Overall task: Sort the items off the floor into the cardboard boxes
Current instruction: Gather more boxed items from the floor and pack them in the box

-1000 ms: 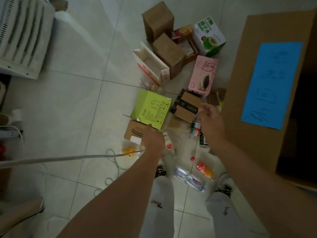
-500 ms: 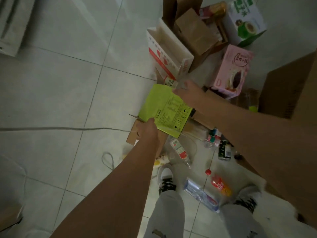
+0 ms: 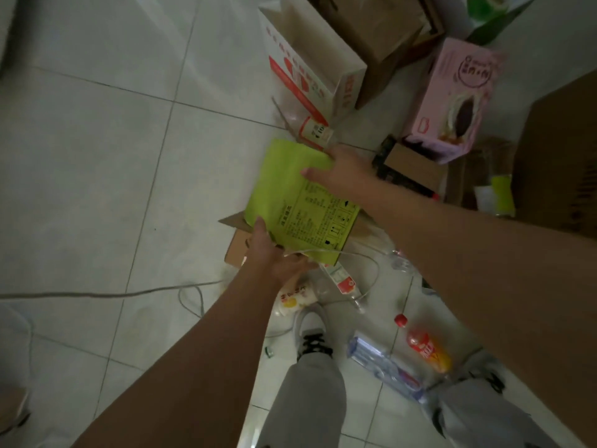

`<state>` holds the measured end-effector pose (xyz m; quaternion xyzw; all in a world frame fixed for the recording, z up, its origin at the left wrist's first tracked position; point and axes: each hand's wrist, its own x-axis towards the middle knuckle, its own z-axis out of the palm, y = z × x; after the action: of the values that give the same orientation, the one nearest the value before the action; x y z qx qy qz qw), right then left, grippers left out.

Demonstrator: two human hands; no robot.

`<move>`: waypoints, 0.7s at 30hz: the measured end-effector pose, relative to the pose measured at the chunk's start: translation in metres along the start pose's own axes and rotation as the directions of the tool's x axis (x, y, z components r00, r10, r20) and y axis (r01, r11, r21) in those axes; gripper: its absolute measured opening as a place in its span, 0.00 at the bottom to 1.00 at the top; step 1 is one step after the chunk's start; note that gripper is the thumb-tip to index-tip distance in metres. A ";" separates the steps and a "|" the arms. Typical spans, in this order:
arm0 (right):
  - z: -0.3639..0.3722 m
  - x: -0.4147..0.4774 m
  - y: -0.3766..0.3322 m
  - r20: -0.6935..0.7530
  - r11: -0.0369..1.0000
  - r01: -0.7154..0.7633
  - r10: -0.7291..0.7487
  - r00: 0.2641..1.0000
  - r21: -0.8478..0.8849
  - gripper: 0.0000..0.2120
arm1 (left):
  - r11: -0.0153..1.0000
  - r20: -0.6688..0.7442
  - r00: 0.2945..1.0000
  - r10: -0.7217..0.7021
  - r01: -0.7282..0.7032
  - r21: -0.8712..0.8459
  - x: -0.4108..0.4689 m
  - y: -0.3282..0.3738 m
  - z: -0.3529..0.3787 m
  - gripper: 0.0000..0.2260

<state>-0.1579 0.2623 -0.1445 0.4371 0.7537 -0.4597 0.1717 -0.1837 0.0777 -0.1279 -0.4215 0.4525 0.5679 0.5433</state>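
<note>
A lime-green carton (image 3: pixel 290 192) with black print lies on the tiled floor in the middle of the view. My left hand (image 3: pixel 274 250) grips its near left corner, thumb on top. My right hand (image 3: pixel 339 171) holds its far right edge, fingers over the top face. A big cardboard box (image 3: pixel 555 163) stands at the right edge, only its side showing. Around the carton lie a pink carton (image 3: pixel 452 95), a white-and-red open carton (image 3: pixel 310 69), brown boxes (image 3: pixel 381 30) and several plastic bottles.
A grey cable (image 3: pixel 106 294) runs across the floor from the left and loops under the green carton. A red-capped orange bottle (image 3: pixel 426 347) and a clear water bottle (image 3: pixel 384 367) lie between my feet. A flat brown box (image 3: pixel 237 250) sits under my left hand.
The camera has dipped closer to the floor. My right hand moved from the bottles onto the green carton's far edge, and my left hand took hold of its near corner.
</note>
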 end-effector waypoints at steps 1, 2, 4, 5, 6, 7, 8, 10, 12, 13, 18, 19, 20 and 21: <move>-0.007 -0.016 -0.006 -0.027 0.999 0.024 -0.025 0.999 -0.030 0.37 | 0.999 0.007 1.000 -0.015 0.016 -0.035 -0.011 -0.006 0.000 0.34; -0.015 -0.034 -0.013 -0.055 0.998 0.045 -0.048 0.997 -0.052 0.35 | 0.997 0.025 0.999 -0.026 0.027 -0.070 -0.023 -0.012 0.003 0.36; -0.038 -0.073 -0.030 -0.124 0.991 0.081 -0.094 0.988 -0.108 0.32 | 0.992 0.077 0.996 -0.036 0.045 -0.117 -0.049 -0.024 0.012 0.38; -0.052 -0.093 -0.040 -0.166 0.984 0.104 -0.128 0.978 -0.146 0.31 | 0.991 0.094 0.995 -0.034 0.045 -0.123 -0.063 -0.028 0.021 0.39; -0.069 -0.114 -0.048 -0.217 0.974 0.134 -0.172 0.961 -0.180 0.30 | 0.992 0.102 0.994 -0.026 0.038 -0.120 -0.078 -0.031 0.032 0.40; -0.088 -0.135 -0.055 -0.271 0.964 0.163 -0.217 0.938 -0.211 0.29 | 0.993 0.103 0.995 -0.019 0.031 -0.110 -0.092 -0.034 0.045 0.40; -0.107 -0.155 -0.061 -0.323 0.954 0.185 -0.257 0.911 -0.237 0.28 | 0.995 0.104 0.994 -0.020 0.030 -0.096 -0.107 -0.037 0.060 0.41; -0.146 -0.196 -0.067 -0.415 0.938 0.205 -0.311 0.855 -0.280 0.27 | 0.998 0.145 0.989 -0.039 0.047 -0.048 -0.136 -0.046 0.092 0.43; -0.184 -0.232 -0.068 -0.488 0.926 0.200 -0.342 0.803 -0.320 0.26 | 0.999 0.184 0.982 -0.045 0.044 0.007 -0.160 -0.057 0.127 0.43; -0.204 -0.250 -0.067 -0.520 0.923 0.192 -0.350 0.779 -0.334 0.26 | 0.999 0.186 0.982 -0.043 0.039 0.024 -0.171 -0.065 0.144 0.41; -0.301 -0.338 -0.042 -0.678 0.942 0.199 -0.332 0.656 -0.269 0.26 | 0.989 0.342 0.932 0.122 -0.144 0.041 -0.222 -0.115 0.238 0.24; -0.316 -0.354 -0.035 -0.713 0.950 0.206 -0.313 0.627 -0.236 0.26 | 0.979 0.369 0.917 0.155 -0.192 0.066 -0.232 -0.123 0.255 0.20; -0.330 -0.369 -0.027 -0.751 0.956 0.210 -0.290 0.592 -0.204 0.26 | 0.969 0.392 0.903 0.178 -0.230 0.091 -0.241 -0.130 0.270 0.18; -0.343 -0.383 -0.017 -0.793 0.963 0.203 -0.262 0.550 -0.177 0.26 | 0.954 0.412 0.890 0.198 -0.271 0.128 -0.251 -0.138 0.287 0.16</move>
<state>0.0917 0.3564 0.2961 0.4889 0.8138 -0.2039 -0.2390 -0.0287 0.2978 0.1754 -0.1891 0.4313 0.6589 0.5866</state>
